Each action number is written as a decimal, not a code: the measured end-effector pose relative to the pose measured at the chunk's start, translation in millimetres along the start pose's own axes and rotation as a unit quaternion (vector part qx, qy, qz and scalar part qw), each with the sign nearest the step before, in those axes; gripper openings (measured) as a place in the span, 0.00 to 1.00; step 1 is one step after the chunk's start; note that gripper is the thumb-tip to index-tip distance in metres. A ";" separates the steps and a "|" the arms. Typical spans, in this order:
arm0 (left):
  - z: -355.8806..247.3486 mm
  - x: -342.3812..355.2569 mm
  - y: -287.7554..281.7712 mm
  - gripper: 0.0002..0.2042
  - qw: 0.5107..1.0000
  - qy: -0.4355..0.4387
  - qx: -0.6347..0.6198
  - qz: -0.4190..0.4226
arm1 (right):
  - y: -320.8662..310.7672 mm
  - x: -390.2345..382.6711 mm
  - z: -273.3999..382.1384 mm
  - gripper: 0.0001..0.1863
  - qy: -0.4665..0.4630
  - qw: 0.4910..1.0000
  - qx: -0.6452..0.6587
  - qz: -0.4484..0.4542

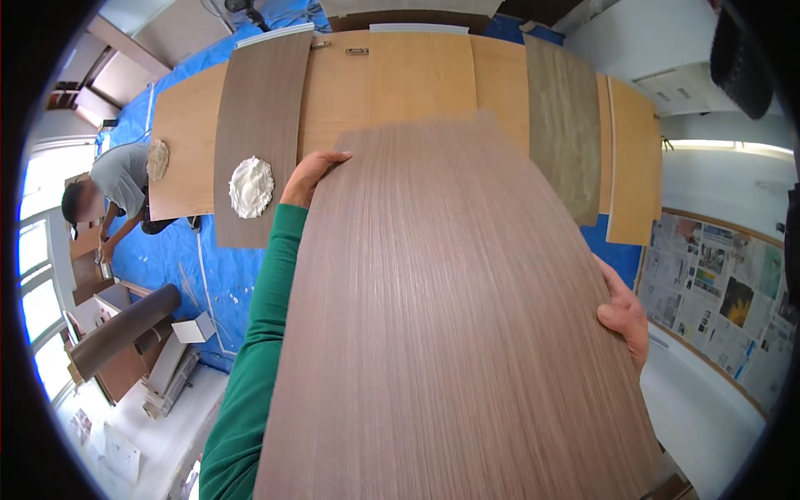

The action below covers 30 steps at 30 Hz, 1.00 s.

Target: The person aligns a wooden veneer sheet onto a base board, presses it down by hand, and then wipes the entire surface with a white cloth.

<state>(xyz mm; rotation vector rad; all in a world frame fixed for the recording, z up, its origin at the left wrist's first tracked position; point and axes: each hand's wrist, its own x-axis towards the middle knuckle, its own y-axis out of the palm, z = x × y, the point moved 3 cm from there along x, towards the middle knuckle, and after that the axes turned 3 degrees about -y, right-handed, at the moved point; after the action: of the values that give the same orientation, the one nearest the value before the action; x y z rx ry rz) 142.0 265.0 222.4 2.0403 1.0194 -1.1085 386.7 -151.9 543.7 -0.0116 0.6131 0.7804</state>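
Observation:
I hold a large brown wood-grain panel [433,317] across the middle of the view, its far end blurred over the work surface. My left hand [312,177] grips its upper left edge, the green sleeve running down along that side. My right hand [621,312] grips its right edge lower down, fingers curled round it. Beyond the panel lie light wooden boards [421,75]. On the left of these is a darker brown board [258,92] with a crumpled-looking white mound [250,187] on it. A streaky grey-brown board [562,142] lies to the right.
A co-worker [117,187] in grey bends at the left end of the boards. Blue sheeting [187,275] covers the floor. A large brown roll [125,329] and offcuts lie at lower left. A newspaper-covered board [708,292] is at right. A dark object [742,67] hangs at top right.

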 end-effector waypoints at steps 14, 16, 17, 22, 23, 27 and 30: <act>11.5 -17.7 17.8 0.14 0.995 0.015 -0.087 0.038 | -88.1 223.2 -120.9 0.54 0.119 0.981 -0.150 0.009; 11.8 -2.1 21.9 0.17 0.998 0.030 -0.031 0.046 | -76.0 273.5 -153.3 0.51 0.109 0.983 -0.145 -0.005; 14.2 5.3 22.6 0.18 0.998 0.035 -0.003 0.049 | -70.3 295.6 -168.5 0.50 0.088 0.985 -0.146 -0.002; 15.6 3.8 12.5 0.23 0.996 0.073 -0.021 0.039 | -63.3 360.2 -202.7 0.36 0.083 0.987 -0.136 -0.007; 13.3 6.6 11.2 0.24 0.996 0.072 -0.014 0.045 | -67.5 369.8 -197.8 0.33 0.105 0.988 -0.113 0.002; -11.9 64.5 -12.6 0.34 0.997 0.033 0.060 0.026 | -78.4 420.9 -187.3 0.25 0.098 0.982 -0.164 -0.007; -39.9 108.1 0.0 0.36 0.990 0.130 -0.013 -0.053 | -68.4 459.3 -170.8 0.33 0.099 0.973 -0.211 0.006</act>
<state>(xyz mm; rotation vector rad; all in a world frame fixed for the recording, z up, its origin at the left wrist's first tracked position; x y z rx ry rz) 197.0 332.8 147.3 2.1713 1.2759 -0.8900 595.4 60.5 148.5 -0.4806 0.6264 0.9169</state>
